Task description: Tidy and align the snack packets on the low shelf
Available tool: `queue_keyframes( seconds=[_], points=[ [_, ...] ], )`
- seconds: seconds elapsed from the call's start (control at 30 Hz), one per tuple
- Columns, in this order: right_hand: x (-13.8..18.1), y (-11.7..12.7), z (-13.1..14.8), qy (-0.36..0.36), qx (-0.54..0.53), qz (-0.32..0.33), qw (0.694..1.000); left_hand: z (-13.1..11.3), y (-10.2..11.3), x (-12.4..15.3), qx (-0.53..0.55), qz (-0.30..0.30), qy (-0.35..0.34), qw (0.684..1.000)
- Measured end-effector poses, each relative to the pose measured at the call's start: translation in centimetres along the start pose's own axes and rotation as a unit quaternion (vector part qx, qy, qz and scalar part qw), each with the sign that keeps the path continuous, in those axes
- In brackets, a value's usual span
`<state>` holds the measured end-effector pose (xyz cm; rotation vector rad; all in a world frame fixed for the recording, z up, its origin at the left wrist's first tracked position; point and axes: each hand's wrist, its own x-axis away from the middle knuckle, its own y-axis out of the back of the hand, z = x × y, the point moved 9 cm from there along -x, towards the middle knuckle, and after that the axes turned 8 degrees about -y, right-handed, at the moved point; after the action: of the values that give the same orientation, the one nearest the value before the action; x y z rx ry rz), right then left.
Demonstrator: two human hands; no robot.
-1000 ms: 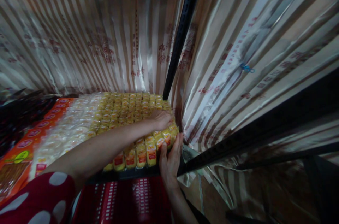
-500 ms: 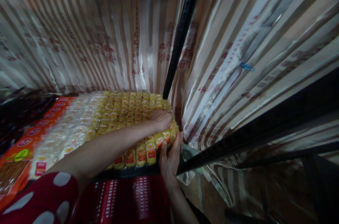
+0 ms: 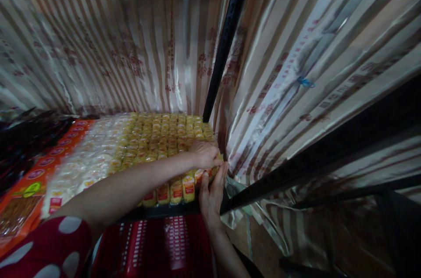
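Observation:
Rows of yellow packets (image 3: pixel 158 137) with red labels fill the right end of a dark shelf (image 3: pixel 164 211). My left hand (image 3: pixel 205 154) reaches across them and lies on the front right corner of the stack, its fingers curled down over the end packets. My right hand (image 3: pixel 212 194) comes up from below. Its fingers are stretched flat against the front corner of the same packets, just under my left hand. My left sleeve (image 3: pixel 42 247) is red with white dots.
White packets (image 3: pixel 88 155) and orange packages (image 3: pixel 29 172) lie left of the yellow ones. A black upright post (image 3: pixel 226 41) stands at the shelf's back right corner. Striped shiny sheeting (image 3: pixel 115 50) hangs behind and to the right. A red plastic basket (image 3: pixel 164 243) sits below the shelf edge.
My left hand has slid forward along the packets to the front corner, closer to my right hand. My right hand has stayed in place.

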<state>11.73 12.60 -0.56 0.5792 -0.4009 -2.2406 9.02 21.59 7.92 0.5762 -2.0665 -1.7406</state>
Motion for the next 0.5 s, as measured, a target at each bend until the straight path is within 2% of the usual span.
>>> queue_keyframes(
  seconds=[0.23,0.5],
  points=[
    [0.09,-0.06,0.17,0.005,0.002,0.013,1.000,0.00,-0.22,-0.01,-0.008,-0.011,0.019,1.000],
    [0.60,0.39,0.48,0.048,0.041,0.006,0.998,-0.15,-0.34,-0.29,-0.018,-0.019,0.023,0.999]
  ],
)
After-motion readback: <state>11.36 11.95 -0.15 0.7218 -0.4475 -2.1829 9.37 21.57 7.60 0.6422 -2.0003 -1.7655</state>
